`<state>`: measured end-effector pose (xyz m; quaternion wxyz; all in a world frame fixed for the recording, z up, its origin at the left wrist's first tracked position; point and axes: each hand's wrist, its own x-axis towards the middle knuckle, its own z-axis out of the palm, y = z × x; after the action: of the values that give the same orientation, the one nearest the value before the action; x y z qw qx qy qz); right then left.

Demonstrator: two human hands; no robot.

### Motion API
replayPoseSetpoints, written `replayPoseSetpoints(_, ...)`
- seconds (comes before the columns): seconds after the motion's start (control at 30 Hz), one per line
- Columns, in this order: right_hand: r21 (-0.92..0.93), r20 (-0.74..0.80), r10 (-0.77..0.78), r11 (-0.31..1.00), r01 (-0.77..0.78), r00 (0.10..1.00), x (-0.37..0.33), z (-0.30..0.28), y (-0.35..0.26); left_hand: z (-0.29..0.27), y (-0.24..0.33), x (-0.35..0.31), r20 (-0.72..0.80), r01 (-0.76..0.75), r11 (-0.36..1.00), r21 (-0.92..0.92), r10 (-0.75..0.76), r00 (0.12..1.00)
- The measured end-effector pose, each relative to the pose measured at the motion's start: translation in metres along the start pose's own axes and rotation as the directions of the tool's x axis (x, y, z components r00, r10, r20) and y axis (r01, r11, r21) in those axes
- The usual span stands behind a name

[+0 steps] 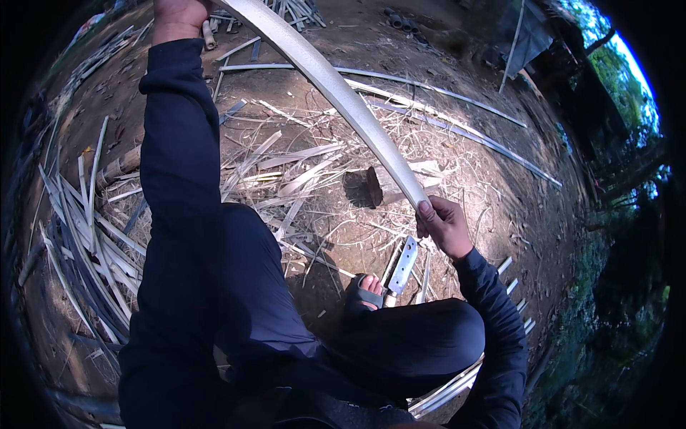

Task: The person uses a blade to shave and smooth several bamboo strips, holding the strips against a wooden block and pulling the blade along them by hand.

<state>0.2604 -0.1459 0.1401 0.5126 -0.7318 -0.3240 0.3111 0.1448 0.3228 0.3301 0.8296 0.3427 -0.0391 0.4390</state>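
A long, pale split bamboo strip [336, 89] slants across the upper middle, bowed by the wide view. My right hand [446, 225] is closed around its lower end, with the thumb lying on top. At the upper left, my left hand [180, 16] holds the strip's far end; the frame edge cuts off most of its fingers. A cleaver-like knife [405, 263] with a row of holes in its blade rests on the ground below my right hand. Its handle [389, 299] lies beside my sandalled foot [370, 285]. Behind the strip is a short wooden block [393, 189] with a dark end.
Bamboo shavings [307, 168] litter the dirt before me. Split strips are heaped at the left [100, 247], with another pile [296, 13] at the top. Long strips [457, 123] lie across the ground beyond. Dark posts and greenery [622, 79] stand at the right.
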Motion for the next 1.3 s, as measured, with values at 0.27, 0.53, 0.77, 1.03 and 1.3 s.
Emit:
replayPoseSetpoints(0.27, 0.389, -0.007, -0.013, 0.921, 0.015, 1.000, 0.051, 0.059, -0.060, -0.056, -0.060, -0.022, -0.145, 0.073, 0.810, 0.581, 0.015, 0.989)
replayPoseSetpoints(0.53, 0.411, -0.197, -0.226, 0.864, 0.290, 0.954, 0.073, 0.079, -0.076, 0.008, -0.137, -0.224, -0.009, 0.728, 0.302, 0.615, -0.921, 0.389)
replayPoseSetpoints(0.77, 0.551, -0.242, 0.074, 0.831, 0.074, 0.967, 0.073, 0.092, -0.032, 0.005, -0.159, -0.273, 0.021, 0.931, 0.314, 0.184, -0.949, 0.316)
replayPoseSetpoints(1.03, 0.641, -0.070, 0.300, 0.744, -0.187, 0.952, 0.053, 0.059, 0.031, -0.008, -0.188, -0.278, 0.005, 0.990, 0.118, 0.082, -0.993, 0.118)
replayPoseSetpoints(1.3, -0.406, 0.062, 0.452, 0.826, -0.391, 0.890, -0.008, -0.010, 0.161, -0.013, -0.203, -0.290, -0.094, 0.979, 0.055, 0.195, -0.993, 0.075)
